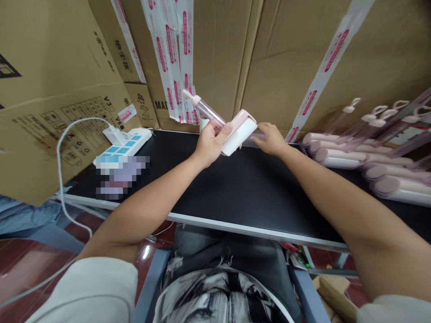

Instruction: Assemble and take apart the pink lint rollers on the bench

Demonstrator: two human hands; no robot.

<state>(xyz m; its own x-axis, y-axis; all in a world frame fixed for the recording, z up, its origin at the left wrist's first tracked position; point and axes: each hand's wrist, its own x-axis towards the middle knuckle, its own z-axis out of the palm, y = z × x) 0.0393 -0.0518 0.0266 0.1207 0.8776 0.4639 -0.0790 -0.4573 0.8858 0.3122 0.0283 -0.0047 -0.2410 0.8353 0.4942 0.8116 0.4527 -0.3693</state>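
My left hand (212, 142) is wrapped round the clear pink handle of a lint roller (238, 133), held up above the black tabletop (235, 184). The roller has a white roll under a pale pink cover, and a loop at the handle's end points to the upper left. Just right of the roller's head is my right hand (269, 138), its fingers drawn together and slightly blurred. A greyish translucent bit shows between those fingertips and the roller. I cannot make out what it is.
Several similar pink lint rollers (340, 157) lie along the table's right side. At the left are a white power strip (138, 140) with a plugged-in cable (59, 166) and a pixelated item (124, 175). Taped cardboard (222, 54) walls the back. A white cylinder (203, 122) stands behind my left hand.
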